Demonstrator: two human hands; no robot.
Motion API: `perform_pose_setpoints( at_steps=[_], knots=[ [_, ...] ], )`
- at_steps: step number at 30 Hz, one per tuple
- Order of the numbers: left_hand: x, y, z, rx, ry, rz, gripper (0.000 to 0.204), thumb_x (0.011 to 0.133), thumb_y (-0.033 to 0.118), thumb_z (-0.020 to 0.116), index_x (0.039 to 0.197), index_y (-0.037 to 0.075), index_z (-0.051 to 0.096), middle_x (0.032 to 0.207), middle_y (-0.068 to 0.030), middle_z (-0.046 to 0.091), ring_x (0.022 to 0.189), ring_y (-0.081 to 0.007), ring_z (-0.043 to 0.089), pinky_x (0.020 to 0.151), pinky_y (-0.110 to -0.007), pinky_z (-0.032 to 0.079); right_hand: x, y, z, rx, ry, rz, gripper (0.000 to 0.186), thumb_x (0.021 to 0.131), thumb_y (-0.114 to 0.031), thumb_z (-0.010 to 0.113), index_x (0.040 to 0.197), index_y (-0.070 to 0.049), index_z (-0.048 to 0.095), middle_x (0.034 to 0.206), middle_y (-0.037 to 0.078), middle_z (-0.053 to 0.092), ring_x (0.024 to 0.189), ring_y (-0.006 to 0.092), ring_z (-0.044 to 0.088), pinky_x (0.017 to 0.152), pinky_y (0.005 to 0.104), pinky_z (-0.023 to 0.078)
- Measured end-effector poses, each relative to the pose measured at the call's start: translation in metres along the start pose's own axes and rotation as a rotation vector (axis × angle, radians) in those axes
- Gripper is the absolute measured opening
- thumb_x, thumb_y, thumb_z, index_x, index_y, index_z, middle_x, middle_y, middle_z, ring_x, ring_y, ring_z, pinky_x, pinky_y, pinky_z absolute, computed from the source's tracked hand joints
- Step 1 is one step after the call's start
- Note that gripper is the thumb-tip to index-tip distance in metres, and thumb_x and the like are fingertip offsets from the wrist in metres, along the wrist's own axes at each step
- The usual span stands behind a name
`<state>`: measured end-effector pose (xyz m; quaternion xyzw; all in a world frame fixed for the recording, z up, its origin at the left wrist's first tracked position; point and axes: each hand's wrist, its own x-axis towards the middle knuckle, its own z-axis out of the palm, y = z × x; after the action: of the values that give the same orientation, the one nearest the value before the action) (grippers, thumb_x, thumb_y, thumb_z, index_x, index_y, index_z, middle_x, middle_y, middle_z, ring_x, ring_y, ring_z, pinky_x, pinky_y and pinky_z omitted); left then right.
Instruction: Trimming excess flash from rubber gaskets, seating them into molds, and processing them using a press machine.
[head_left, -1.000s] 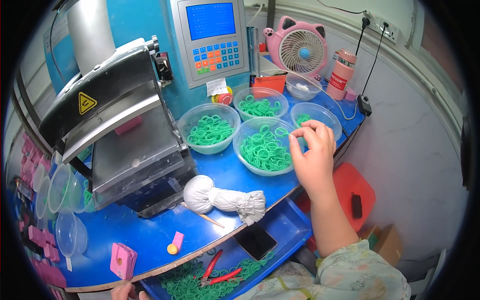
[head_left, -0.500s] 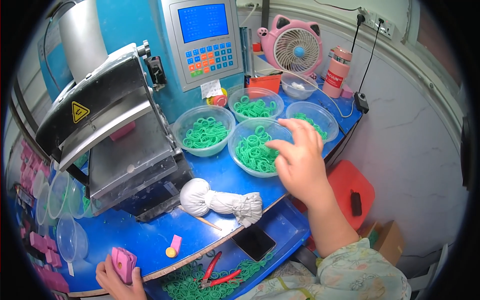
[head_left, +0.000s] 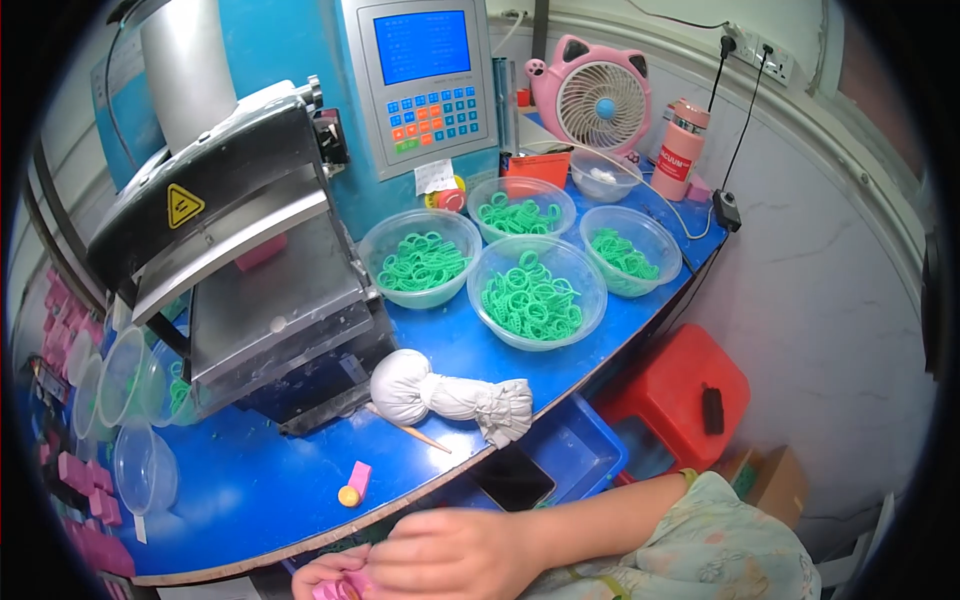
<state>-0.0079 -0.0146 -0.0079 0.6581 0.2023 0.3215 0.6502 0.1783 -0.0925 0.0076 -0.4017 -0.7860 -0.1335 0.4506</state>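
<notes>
At the lower edge, below the table's front edge, my left hand [head_left: 318, 572] is closed around a pink block [head_left: 335, 590], only part of which shows. My right hand [head_left: 455, 553] lies across it with curled fingers, slightly blurred; what these fingers hold, if anything, is hidden. On the table just beyond my hands are a small pink piece [head_left: 361, 477] and a round yellow piece [head_left: 348, 496], touching. A white cloth bundle tied at the neck [head_left: 445, 395] lies farther back beside a pointed wooden stick [head_left: 425, 438].
Clear plastic bowls of green rings, one in front [head_left: 536, 292], stand right of a black press [head_left: 270, 300]. A control panel [head_left: 425, 90], pink fan [head_left: 600, 105] and pink flask [head_left: 682, 150] are behind. A blue tray [head_left: 575, 445] holding a phone [head_left: 512, 482] sits under the table edge.
My right hand has come from above the front bowl down to my left hand. My left hand has moved right, off the table, with the pink block. The view has shifted slightly.
</notes>
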Motion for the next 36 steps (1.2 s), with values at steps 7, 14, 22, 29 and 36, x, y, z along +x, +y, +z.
perform_pose_setpoints(
  at_steps=[7,14,22,29,36],
  knots=[
    [0.000,-0.011,-0.018,-0.988,0.090,-0.129,0.028,0.078,0.016,0.060,0.100,0.006,0.045,0.081,-0.0056,0.046,0.080,-0.0167,0.047,0.074,-0.033,0.039,-0.006,-0.018,0.036,0.273,-0.012,-0.006,0.029,0.082,-0.033,0.055,0.072,-0.005,0.053,0.074,0.008,0.048,0.074,0.0240,0.051,0.063,0.0373,0.040],
    [-0.003,-0.036,-0.016,-1.040,0.033,-0.301,0.019,0.074,0.016,0.064,0.086,0.007,0.052,0.072,-0.0015,0.047,0.060,-0.0106,0.045,0.059,-0.030,0.040,-0.003,0.022,-0.022,-0.511,0.049,0.446,0.033,0.067,-0.021,0.067,0.093,-0.003,0.058,0.087,0.010,0.057,0.084,0.0261,0.054,0.071,0.0396,0.040],
    [-0.003,-0.049,-0.015,-1.074,-0.020,-0.437,0.033,0.080,0.041,0.050,0.077,0.009,0.047,0.060,-0.0006,0.040,0.050,-0.0122,0.036,0.055,-0.031,0.033,-0.016,0.038,-0.040,-0.781,-0.082,0.628,0.027,0.066,-0.018,0.069,0.087,-0.005,0.056,0.077,0.007,0.054,0.075,0.0271,0.050,0.070,0.0388,0.033],
    [-0.004,-0.050,-0.015,-1.032,0.074,-0.580,0.057,0.090,0.050,0.028,0.105,0.000,0.051,0.086,-0.0142,0.059,0.072,-0.0285,0.061,0.073,-0.044,0.049,-0.017,-0.018,0.015,-0.248,-0.420,0.304,0.032,0.061,-0.021,0.069,0.087,-0.008,0.057,0.073,0.003,0.051,0.070,0.0213,0.049,0.070,0.0378,0.031],
    [-0.014,-0.061,-0.026,-1.079,0.008,-0.584,0.062,0.088,0.059,0.026,0.110,0.005,0.048,0.071,-0.0093,0.049,0.055,-0.0192,0.048,0.058,-0.038,0.042,-0.019,-0.006,0.003,-0.115,-0.124,0.479,0.036,0.059,-0.027,0.073,0.088,-0.009,0.060,0.075,0.003,0.053,0.075,0.0223,0.050,0.072,0.0397,0.031]
  ],
)
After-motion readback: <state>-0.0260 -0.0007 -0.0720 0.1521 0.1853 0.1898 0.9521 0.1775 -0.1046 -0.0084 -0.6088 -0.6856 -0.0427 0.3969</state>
